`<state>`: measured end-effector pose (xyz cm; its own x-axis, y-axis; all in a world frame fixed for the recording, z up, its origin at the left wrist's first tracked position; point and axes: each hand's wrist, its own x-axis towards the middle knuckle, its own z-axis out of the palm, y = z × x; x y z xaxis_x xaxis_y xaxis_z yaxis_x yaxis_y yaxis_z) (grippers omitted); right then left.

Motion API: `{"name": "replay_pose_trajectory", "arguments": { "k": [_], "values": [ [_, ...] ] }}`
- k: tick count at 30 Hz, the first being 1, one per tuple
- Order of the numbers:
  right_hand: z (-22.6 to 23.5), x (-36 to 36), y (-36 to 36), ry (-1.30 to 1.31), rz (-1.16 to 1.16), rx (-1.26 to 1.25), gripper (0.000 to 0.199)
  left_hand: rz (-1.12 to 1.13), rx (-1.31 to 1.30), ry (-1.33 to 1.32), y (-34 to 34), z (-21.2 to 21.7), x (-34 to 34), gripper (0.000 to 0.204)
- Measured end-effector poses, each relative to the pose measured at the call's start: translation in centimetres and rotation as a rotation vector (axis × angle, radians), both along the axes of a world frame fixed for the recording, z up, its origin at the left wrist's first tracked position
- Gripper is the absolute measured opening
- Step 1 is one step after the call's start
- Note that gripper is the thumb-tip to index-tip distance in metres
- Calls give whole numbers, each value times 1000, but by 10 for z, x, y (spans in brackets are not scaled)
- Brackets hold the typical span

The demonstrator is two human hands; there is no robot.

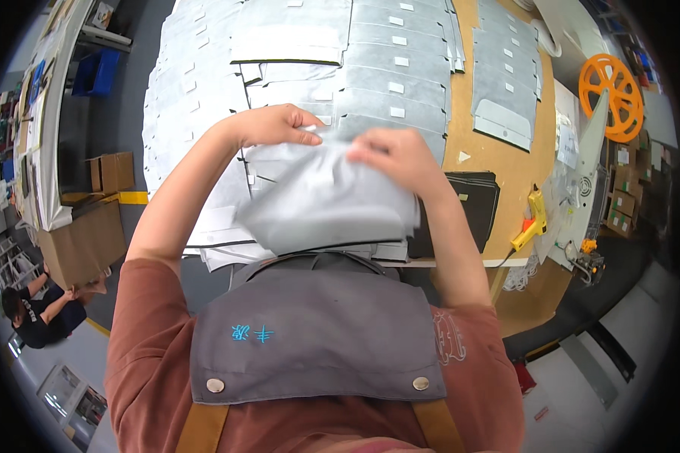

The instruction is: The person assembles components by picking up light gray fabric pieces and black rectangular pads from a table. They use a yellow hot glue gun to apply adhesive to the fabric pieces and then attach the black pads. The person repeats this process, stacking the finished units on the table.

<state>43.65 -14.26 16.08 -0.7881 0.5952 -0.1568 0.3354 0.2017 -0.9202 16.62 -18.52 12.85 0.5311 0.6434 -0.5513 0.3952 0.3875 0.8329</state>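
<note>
Grey sheet (332, 198) is pinched at its far edge by left hand (274, 125) and right hand (400, 156), both angled inward.

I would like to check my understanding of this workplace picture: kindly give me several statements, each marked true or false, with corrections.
1. The left hand and right hand are both at a pale sheet. True.
2. The yellow glue gun lies to the left of both hands. False: the glue gun lies to their right.
3. An orange spoked reel shows at the picture's right. True.
4. The apron is bright green. False: the apron is dark grey.
</note>
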Motion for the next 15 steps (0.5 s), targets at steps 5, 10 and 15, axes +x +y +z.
{"name": "replay_pose_trajectory", "arguments": {
  "k": [5,10,15],
  "values": [
    [-154,-13,31,-117,-238,-88,32,178,-70,209,21,-77,-16,39],
    [-154,-13,32,-178,-230,-89,31,183,-23,295,26,-83,-21,42],
    [-95,-12,17,-251,-12,201,22,163,843,432,6,-77,-23,45]
  ]
}}
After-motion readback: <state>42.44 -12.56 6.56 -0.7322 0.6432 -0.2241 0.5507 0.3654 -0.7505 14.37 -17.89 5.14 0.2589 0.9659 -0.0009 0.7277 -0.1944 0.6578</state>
